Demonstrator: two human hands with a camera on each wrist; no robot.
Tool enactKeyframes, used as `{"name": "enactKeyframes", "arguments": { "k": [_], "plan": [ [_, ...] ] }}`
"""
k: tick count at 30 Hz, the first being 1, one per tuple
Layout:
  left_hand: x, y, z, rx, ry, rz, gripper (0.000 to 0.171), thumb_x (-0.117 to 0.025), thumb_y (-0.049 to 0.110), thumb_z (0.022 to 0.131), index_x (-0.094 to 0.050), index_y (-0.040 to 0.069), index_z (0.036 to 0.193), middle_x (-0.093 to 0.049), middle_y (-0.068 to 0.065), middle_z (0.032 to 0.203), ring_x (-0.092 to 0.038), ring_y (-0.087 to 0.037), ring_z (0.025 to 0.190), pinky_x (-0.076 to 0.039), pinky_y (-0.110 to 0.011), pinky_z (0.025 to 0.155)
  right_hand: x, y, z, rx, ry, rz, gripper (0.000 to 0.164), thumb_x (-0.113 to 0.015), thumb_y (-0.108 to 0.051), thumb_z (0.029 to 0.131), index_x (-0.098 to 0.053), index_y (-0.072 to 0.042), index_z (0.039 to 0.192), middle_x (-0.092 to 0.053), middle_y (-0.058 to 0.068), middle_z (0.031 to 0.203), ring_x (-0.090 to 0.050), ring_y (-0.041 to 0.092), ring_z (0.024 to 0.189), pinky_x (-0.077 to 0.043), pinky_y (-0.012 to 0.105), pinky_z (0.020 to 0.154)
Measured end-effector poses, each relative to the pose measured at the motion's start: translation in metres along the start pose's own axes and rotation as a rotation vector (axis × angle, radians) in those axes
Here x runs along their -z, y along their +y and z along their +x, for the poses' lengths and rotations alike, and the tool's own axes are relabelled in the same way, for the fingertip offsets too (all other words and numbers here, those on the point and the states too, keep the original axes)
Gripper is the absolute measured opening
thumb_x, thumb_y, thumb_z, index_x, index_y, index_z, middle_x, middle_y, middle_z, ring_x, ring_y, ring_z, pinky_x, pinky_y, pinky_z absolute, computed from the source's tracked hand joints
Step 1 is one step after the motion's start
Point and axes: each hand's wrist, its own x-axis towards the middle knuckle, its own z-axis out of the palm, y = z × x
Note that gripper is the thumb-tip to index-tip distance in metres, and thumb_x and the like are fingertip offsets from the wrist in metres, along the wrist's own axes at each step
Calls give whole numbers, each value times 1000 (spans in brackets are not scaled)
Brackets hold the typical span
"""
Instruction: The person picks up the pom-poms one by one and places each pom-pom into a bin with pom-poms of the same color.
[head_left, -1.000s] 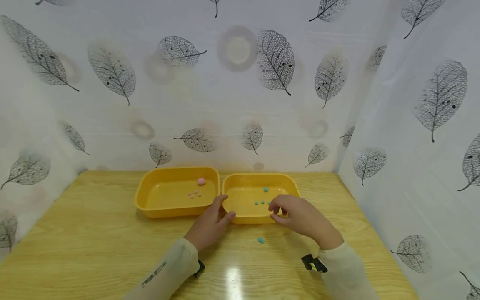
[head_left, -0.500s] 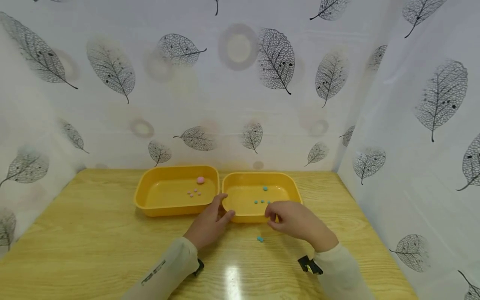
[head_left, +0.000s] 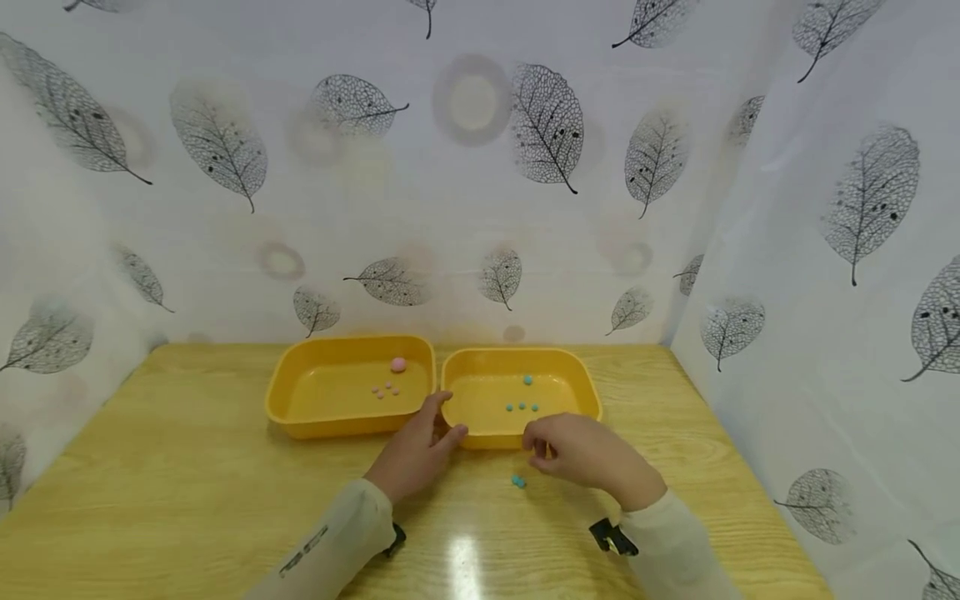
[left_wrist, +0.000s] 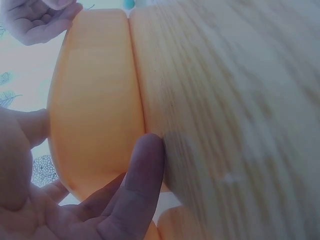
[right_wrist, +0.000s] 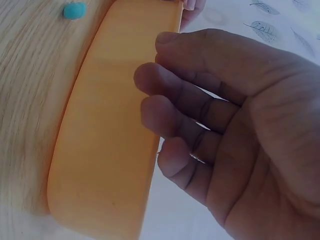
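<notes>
My left hand (head_left: pixel 415 450) rests at the near left corner of the right yellow tray (head_left: pixel 465 371), thumb along the front wall and fingers beside the left wall. In the left wrist view, a straight finger (left_wrist: pixel 145 170) touches the tray wall. My right hand (head_left: pixel 573 450) is over the tray's near rim. Its fingers are loosely bent, and nothing shows between them in the right wrist view. Inside this tray lie a larger blue ball (head_left: pixel 528 380) and a row of three small blue balls (head_left: pixel 522 407). A blue lump (head_left: pixel 518 481) sits on the table before it.
Left of it stands another yellow tray (head_left: pixel 300 404), close beside the first. It holds a large pink ball (head_left: pixel 398 365) and several small pink balls (head_left: pixel 380 395). The wooden table (head_left: pixel 187 500) meets a leaf-patterned white curtain (head_left: pixel 465 200) at the back and sides.
My right hand has drawn back from inside the tray to its near rim and slightly left, uncovering the third small blue ball. My left hand stays at the corner.
</notes>
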Motion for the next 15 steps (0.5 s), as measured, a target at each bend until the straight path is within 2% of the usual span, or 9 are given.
{"name": "enactKeyframes", "arguments": {
  "k": [15],
  "plan": [
    [3, 1, -5, -5, -12, -18, 65, -56, 50, 105, -34, 21, 159, -62, 0, 118, -63, -17, 104, -54, -48, 93, -11, -10, 4, 16, -70, 7, 8, -73, -4, 92, -73, -12, 94, -65, -10, 83, -51, 2, 72, -50, 23, 69]
  ]
}}
